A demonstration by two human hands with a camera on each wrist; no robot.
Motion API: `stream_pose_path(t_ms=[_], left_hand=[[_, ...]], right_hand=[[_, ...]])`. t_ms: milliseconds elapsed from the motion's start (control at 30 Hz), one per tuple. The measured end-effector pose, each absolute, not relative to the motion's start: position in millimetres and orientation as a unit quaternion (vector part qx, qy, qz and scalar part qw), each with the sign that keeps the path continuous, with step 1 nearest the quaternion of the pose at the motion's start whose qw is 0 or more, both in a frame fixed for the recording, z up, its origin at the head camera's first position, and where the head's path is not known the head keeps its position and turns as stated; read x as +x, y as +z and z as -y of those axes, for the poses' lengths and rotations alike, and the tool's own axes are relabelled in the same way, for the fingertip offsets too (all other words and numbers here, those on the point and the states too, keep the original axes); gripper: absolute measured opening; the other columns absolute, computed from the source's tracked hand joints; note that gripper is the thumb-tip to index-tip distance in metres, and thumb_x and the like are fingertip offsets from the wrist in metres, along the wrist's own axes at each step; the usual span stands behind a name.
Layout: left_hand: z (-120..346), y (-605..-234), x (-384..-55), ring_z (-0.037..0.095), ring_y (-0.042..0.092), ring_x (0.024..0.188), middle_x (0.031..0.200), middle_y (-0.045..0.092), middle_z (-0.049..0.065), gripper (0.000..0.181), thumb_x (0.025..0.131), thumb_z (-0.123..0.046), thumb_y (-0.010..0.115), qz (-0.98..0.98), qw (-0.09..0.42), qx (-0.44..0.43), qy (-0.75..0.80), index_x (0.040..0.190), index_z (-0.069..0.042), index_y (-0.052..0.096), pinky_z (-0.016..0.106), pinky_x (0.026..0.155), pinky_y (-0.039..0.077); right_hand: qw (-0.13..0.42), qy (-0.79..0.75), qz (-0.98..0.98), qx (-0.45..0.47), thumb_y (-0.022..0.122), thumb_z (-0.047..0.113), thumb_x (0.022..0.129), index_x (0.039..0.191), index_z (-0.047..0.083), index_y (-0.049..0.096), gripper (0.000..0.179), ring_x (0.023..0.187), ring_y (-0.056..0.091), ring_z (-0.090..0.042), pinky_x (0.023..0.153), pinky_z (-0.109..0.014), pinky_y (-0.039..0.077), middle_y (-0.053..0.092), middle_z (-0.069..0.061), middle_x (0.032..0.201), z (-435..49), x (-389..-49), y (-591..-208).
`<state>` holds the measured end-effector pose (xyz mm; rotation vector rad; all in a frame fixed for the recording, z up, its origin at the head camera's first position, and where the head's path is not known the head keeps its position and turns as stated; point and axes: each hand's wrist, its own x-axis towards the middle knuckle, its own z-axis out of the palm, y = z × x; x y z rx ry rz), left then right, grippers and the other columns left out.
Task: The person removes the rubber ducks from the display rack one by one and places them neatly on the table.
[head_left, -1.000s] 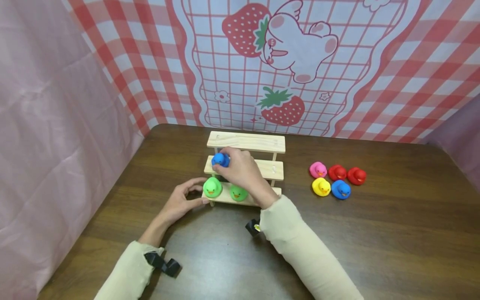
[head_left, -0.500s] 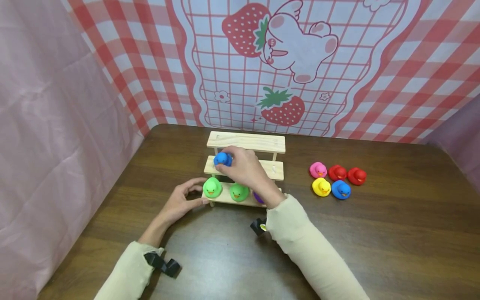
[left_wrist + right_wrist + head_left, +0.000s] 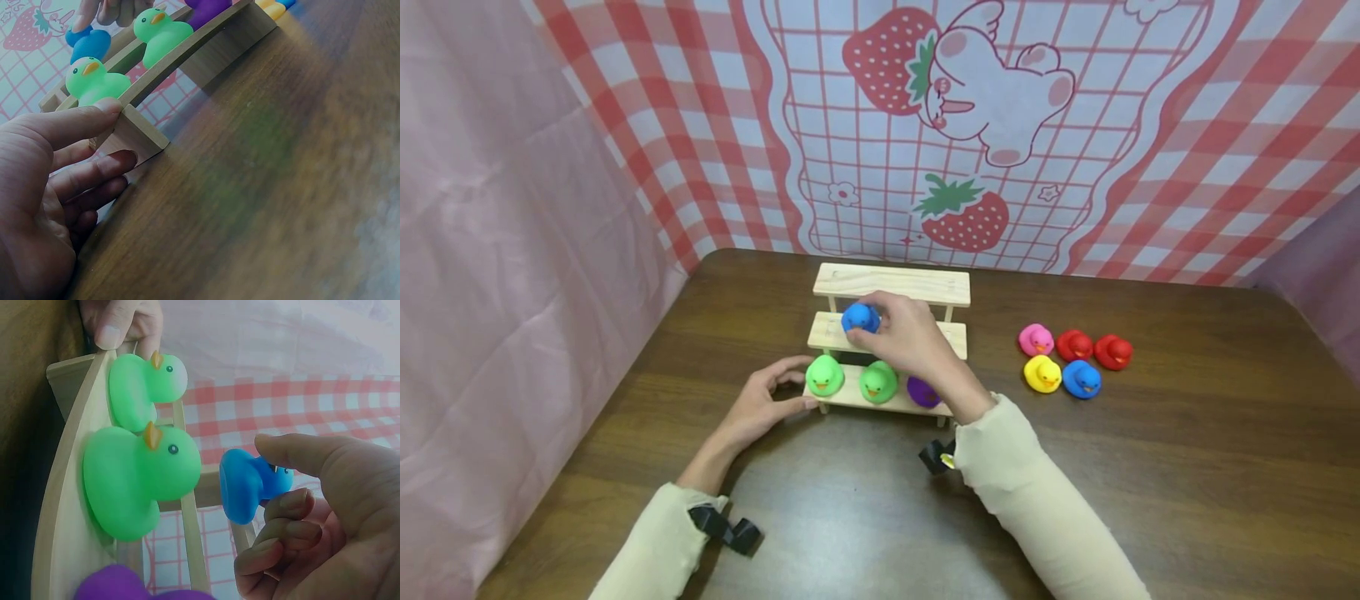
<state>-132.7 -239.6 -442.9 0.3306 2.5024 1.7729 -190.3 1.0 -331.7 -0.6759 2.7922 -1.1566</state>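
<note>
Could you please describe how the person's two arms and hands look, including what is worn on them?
The sleeves are plain and pale cream. A black device sits near each wrist; the right one shows a small yellowish patch. The left hand and right hand wear no gloves.

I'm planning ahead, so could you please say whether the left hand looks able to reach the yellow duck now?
Probably not directly: the left hand grips the wooden rack, and the right arm lies between that hand and the yellow duck.
</note>
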Motion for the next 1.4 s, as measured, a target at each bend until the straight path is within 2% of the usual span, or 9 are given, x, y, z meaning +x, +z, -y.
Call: stream_pose_path(t_ms=[367, 667, 1000, 1167, 1400], left_hand=[[239, -443, -133, 0.013, 0.060, 0.106, 0.107, 0.074, 0.018, 0.061, 0.080, -0.009, 0.079, -0.815, 0.025, 0.102, 0.570, 0.137, -0.006, 0.057, 0.043, 0.105, 0.037], [240, -445, -133, 0.014, 0.060, 0.106, 0.107, 0.074, 0.017, 0.060, 0.081, -0.010, 0.079, -0.815, 0.026, 0.104, 0.570, 0.137, -0.006, 0.057, 0.043, 0.104, 0.037], [240, -443, -133, 0.011, 0.060, 0.106, 0.107, 0.074, 0.017, 0.060, 0.081, -0.009, 0.079, -0.815, 0.024, 0.105, 0.569, 0.137, -0.006, 0.057, 0.043, 0.105, 0.037], [239, -443, -133, 0.015, 0.060, 0.109, 0.108, 0.074, 0.017, 0.061, 0.080, -0.010, 0.079, -0.817, 0.027, 0.098, 0.568, 0.138, -0.007, 0.057, 0.044, 0.106, 0.036], [239, -444, -133, 0.018, 0.059, 0.110, 0.108, 0.074, 0.016, 0.062, 0.080, -0.010, 0.079, -0.819, 0.028, 0.096, 0.565, 0.137, -0.007, 0.057, 0.044, 0.106, 0.036]], right_hand=[[0.015, -0.393, -0.895, -0.209, 0.077, 0.027, 0.085, 0.125, 0.009, 0.067, 0.045, 0.055, 0.046, -0.011, 0.053, -0.024, 0.038, 0.055, 0.001, 0.064, -20, -188, -334], [0.006, -0.383, -0.898, -0.216, 0.076, 0.028, 0.086, 0.125, 0.009, 0.067, 0.044, 0.057, 0.047, -0.013, 0.054, -0.026, 0.039, 0.056, -0.003, 0.066, -33, -185, -335], [-0.002, -0.380, -0.901, -0.208, 0.077, 0.029, 0.086, 0.122, 0.010, 0.068, 0.042, 0.058, 0.046, -0.013, 0.054, -0.026, 0.037, 0.055, -0.001, 0.065, -51, -183, -336], [-0.001, -0.386, -0.899, -0.208, 0.077, 0.027, 0.086, 0.120, 0.012, 0.069, 0.039, 0.056, 0.046, -0.013, 0.052, -0.025, 0.036, 0.053, 0.000, 0.063, -60, -182, -336], [0.010, -0.386, -0.903, -0.191, 0.078, 0.030, 0.086, 0.124, 0.012, 0.067, 0.044, 0.053, 0.047, -0.014, 0.047, -0.025, 0.035, 0.053, -0.001, 0.061, -73, -180, -336]])
